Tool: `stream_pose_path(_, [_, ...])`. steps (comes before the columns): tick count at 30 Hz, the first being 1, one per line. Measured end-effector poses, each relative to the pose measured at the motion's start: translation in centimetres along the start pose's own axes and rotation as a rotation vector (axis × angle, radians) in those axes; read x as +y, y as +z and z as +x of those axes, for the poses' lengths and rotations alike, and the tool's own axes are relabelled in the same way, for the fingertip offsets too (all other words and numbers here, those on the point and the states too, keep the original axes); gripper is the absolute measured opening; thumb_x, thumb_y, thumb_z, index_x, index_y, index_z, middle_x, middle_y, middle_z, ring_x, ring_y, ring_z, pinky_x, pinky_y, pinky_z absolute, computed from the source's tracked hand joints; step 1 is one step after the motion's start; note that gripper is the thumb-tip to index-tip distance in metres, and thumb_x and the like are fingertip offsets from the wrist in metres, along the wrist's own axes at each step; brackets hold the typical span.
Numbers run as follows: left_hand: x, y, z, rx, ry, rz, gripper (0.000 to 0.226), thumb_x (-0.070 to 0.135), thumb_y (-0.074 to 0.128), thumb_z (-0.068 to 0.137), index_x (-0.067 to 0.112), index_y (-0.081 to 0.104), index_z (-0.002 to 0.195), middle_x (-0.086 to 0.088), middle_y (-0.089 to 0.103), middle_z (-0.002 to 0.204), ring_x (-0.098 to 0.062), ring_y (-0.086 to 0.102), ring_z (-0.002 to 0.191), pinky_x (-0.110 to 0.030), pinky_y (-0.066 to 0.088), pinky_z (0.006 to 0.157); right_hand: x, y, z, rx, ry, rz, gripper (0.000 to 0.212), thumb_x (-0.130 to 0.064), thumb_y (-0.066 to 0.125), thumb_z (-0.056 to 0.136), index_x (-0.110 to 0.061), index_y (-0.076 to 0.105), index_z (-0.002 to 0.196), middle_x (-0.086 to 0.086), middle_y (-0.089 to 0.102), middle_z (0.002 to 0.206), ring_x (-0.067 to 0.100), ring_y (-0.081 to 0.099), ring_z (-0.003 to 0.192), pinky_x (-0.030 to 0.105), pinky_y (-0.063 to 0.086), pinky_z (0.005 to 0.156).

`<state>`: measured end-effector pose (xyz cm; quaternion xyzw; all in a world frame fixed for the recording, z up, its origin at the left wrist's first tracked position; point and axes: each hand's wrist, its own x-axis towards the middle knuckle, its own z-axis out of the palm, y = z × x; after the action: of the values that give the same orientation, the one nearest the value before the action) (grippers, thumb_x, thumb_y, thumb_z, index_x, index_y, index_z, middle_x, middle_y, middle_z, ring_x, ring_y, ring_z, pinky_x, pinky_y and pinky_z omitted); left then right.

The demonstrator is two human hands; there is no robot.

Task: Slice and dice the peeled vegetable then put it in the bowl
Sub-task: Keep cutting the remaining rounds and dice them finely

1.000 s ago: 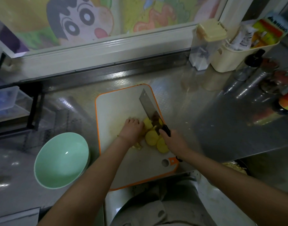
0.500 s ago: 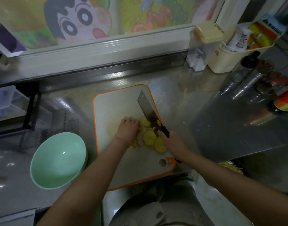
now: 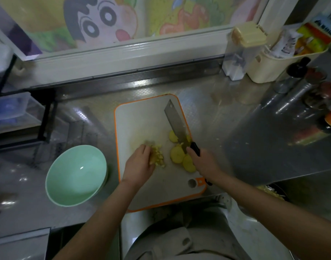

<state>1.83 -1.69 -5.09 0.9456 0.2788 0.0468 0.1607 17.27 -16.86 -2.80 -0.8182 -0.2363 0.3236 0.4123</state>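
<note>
2 groups of cut vegetable lie on the cutting board [image 3: 142, 117]: a heap of diced pieces [image 3: 159, 156] near its middle and, just to the right, at least 3 round slices [image 3: 177, 154] not yet diced.

The left hand [image 3: 140, 165] lies against the left side of the heap with its fingers curved over the dice. From this angle I cannot tell whether it grips any pieces or only corrals them. The right hand [image 3: 206, 164] is wrapped firmly round the black handle of the cleaver [image 3: 175, 124]. The blade runs away from the body toward the far edge of the board, leaning slightly left, directly over the slices.

The green bowl [image 3: 76, 175] stands empty on the counter, just left of the board.

Governing relation: the dice sit between the left hand and the slices, and the bowl lies on the left hand's side. I judge the left hand the nearer one for transfer. The right hand is already aligned to cut the remaining slices, whose row roughly follows the blade.
</note>
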Motion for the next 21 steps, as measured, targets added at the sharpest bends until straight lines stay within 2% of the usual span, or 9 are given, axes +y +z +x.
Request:
stream_pose_path(7, [-0.7,1.1,-1.8,-0.105,0.053,0.126,0.028,0.021,0.071,0.067,0.013,0.052,0.084,-0.007,0.051,0.082,-0.029,0.055,0.069,-0.031,0.036,0.051,0.0,1.2,0.3,-0.048,0.019,0.01,0.041,-0.036,0.05,0.096,-0.013,0.042,0.063,0.006,0.042,0.056,0.017,0.039,0.047,0.03,0.031,0.052])
stream_pose_path(9, [-1.0,1.0,-1.9,-0.193,0.088,0.147,0.035,0.028,0.074,0.062,0.014,0.055,0.088,-0.007,0.052,0.084,-0.031,0.057,0.074,-0.031,0.04,0.059,0.0,1.2,0.3,-0.048,0.011,0.001,0.041,-0.036,0.05,0.095,-0.014,0.042,0.062,0.006,0.042,0.056,0.017,0.04,0.047,0.031,0.031,0.053])
stream_pose_path(11, [-0.8,0.5,-1.8,-0.274,0.107,0.19,0.051,0.045,0.076,0.06,0.016,0.057,0.097,-0.006,0.053,0.095,-0.03,0.054,0.09,-0.034,0.041,0.076,-0.1,1.1,0.3,-0.04,0.013,-0.001,0.04,-0.035,0.05,0.096,-0.013,0.043,0.063,0.006,0.043,0.056,0.016,0.04,0.047,0.03,0.031,0.052])
stream_pose_path(13, [-0.4,0.1,-1.4,-0.331,0.122,0.235,0.061,0.059,0.069,0.065,0.02,0.053,0.109,-0.004,0.049,0.109,-0.026,0.044,0.105,-0.036,0.032,0.091,-0.1,1.0,0.3,-0.037,0.016,0.002,0.039,-0.036,0.05,0.096,-0.011,0.045,0.066,0.008,0.043,0.058,0.017,0.041,0.048,0.03,0.031,0.052])
stream_pose_path(15, [0.3,-0.4,-0.6,-0.305,0.083,0.194,0.056,0.063,0.057,0.076,0.022,0.05,0.113,-0.002,0.046,0.113,-0.023,0.041,0.111,-0.033,0.026,0.093,-0.1,0.7,0.2,-0.032,0.014,0.016,0.039,-0.037,0.049,0.096,-0.011,0.045,0.067,0.008,0.043,0.058,0.017,0.04,0.048,0.03,0.031,0.053])
stream_pose_path(17, [1.0,-0.9,0.7,-0.229,0.045,0.14,0.046,0.055,0.051,0.085,0.02,0.048,0.115,-0.003,0.046,0.114,-0.023,0.042,0.111,-0.032,0.028,0.089,-0.1,0.3,0.1,-0.021,0.019,0.01,0.041,-0.036,0.049,0.096,-0.013,0.043,0.063,0.005,0.042,0.055,0.016,0.039,0.047,0.028,0.029,0.051])
stream_pose_path(19, [1.5,-1.1,2.6,-0.179,0.027,0.112,0.037,0.038,0.052,0.09,0.017,0.046,0.12,-0.004,0.046,0.118,-0.025,0.042,0.113,-0.031,0.029,0.088,-0.1,-0.1,0.1,-0.01,0.013,0.0,0.043,-0.034,0.048,0.097,-0.015,0.04,0.059,0.002,0.04,0.053,0.012,0.037,0.045,0.025,0.027,0.047])
stream_pose_path(21, [2.1,-0.9,4.8,-0.159,-0.015,0.057,0.037,0.028,0.053,0.09,0.016,0.045,0.124,-0.006,0.045,0.123,-0.026,0.042,0.116,-0.032,0.03,0.09,-0.3,-0.6,0.3,-0.008,0.01,-0.001,0.044,-0.033,0.047,0.098,-0.015,0.038,0.058,0.0,0.038,0.052,0.011,0.035,0.044,0.023,0.025,0.046])
